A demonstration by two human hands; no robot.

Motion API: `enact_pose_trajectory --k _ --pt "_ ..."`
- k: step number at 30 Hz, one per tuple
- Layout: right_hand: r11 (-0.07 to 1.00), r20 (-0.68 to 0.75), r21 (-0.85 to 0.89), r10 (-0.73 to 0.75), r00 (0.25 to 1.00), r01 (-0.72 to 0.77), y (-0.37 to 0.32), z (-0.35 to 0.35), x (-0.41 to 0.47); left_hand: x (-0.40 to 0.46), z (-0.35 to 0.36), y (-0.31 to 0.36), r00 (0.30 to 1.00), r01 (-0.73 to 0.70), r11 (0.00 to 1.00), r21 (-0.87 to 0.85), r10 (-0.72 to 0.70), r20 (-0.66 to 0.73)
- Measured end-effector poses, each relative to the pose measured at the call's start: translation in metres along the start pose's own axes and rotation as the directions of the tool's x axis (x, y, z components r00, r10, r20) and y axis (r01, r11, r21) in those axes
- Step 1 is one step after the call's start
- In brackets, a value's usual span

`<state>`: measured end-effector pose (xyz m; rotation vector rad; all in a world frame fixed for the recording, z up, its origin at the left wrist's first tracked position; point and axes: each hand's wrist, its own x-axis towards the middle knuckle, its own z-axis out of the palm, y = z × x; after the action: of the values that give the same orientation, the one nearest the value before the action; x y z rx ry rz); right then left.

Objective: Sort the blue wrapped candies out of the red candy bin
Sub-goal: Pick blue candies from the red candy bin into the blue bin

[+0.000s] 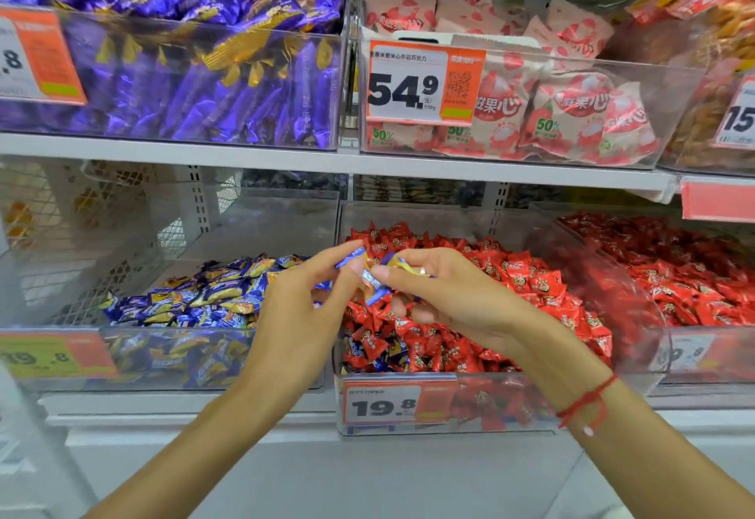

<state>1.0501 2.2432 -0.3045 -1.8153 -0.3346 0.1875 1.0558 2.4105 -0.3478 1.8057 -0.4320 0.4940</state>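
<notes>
A clear bin (408, 428) on the lower shelf is heaped with red wrapped candies (510, 273); a few blue wrapped ones (392, 353) show against its front wall. Both hands meet above its left edge. My left hand (302, 310) pinches a blue wrapped candy (349, 259) at its fingertips. My right hand (441, 293) holds several blue and yellow wrapped candies (378, 287), thumb pressed on them. To the left, a second clear bin (135, 385) holds a pile of blue and yellow candies (204, 297).
Another bin of red candies (674, 273) stands at the right. The upper shelf (286, 160) carries bins of purple wrapped bars (204, 68) and pink packets (551, 118). Price tags (398, 404) hang on the bin fronts.
</notes>
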Motion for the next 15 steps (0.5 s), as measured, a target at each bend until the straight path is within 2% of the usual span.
enact_pose_trajectory --k 3,6,9,13,15 --pt "0.997 -0.171 0.07 -0.023 0.985 0.036 0.0 0.012 0.001 -0.001 -0.002 0.008 0.993 0.059 0.977 -0.207 -0.078 -0.086" --pt "0.989 -0.273 -0.074 -0.141 0.952 0.125 0.004 0.016 0.004 0.003 -0.014 0.007 0.984 0.045 0.967 -0.25 -0.086 -0.155" --pt "0.962 -0.259 -0.258 -0.156 0.953 0.087 0.011 0.017 0.005 0.014 -0.035 -0.013 0.972 0.029 0.99 -0.135 -0.06 -0.229" --pt "0.967 -0.179 -0.256 -0.068 0.981 0.021 0.011 0.024 0.024 0.017 -0.06 -0.045 0.949 0.104 0.994 0.031 -0.09 -0.301" --pt "0.941 -0.121 -0.327 -0.129 0.984 0.083 0.007 0.033 0.043 0.017 -0.067 -0.056 0.948 0.152 0.977 0.146 -0.103 -0.301"
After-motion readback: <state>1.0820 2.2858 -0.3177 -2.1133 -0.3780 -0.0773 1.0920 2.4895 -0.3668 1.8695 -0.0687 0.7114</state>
